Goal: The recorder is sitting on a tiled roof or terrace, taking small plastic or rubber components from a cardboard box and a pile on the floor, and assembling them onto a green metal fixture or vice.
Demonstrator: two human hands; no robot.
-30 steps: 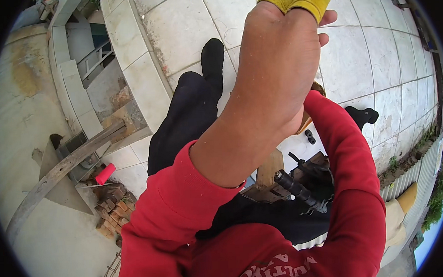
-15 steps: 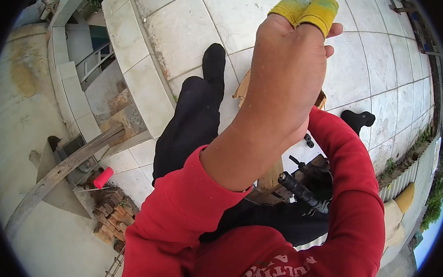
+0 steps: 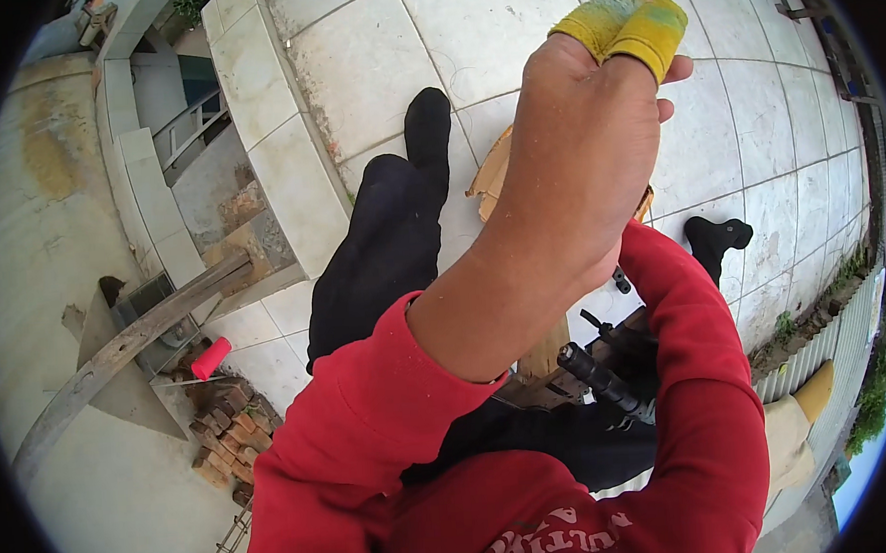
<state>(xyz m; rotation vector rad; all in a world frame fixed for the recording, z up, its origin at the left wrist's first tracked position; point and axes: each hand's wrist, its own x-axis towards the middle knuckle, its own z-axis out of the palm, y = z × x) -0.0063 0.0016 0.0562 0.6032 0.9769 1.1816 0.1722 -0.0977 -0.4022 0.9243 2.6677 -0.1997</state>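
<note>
My left hand [image 3: 596, 128] is raised in front of me, its back toward me. Yellow cloth finger guards [image 3: 631, 31] cover two bent fingers, and bare fingertips show past them. The fingers look closed, but what they hold, if anything, is hidden. The red sleeve [image 3: 695, 313] of my right arm reaches forward behind the left wrist, and my right hand is hidden there. Curved brown pieces [image 3: 493, 174] show partly from behind my left forearm. Over my lap lie a black ribbed cylindrical object [image 3: 598, 373] and a wooden block [image 3: 545, 356].
White floor tiles [image 3: 372, 60] stretch ahead, with a raised tiled ledge [image 3: 265, 136] at left. A curved wooden pole [image 3: 136, 338], a red cylinder [image 3: 211, 359] and stacked bricks [image 3: 231, 433] are on the left. My black-clad leg [image 3: 381, 240] extends forward. A corrugated sheet [image 3: 817, 342] borders the right.
My left hand has shifted slightly right and down in the picture, keeping its bent fingers. The right sleeve has moved very little.
</note>
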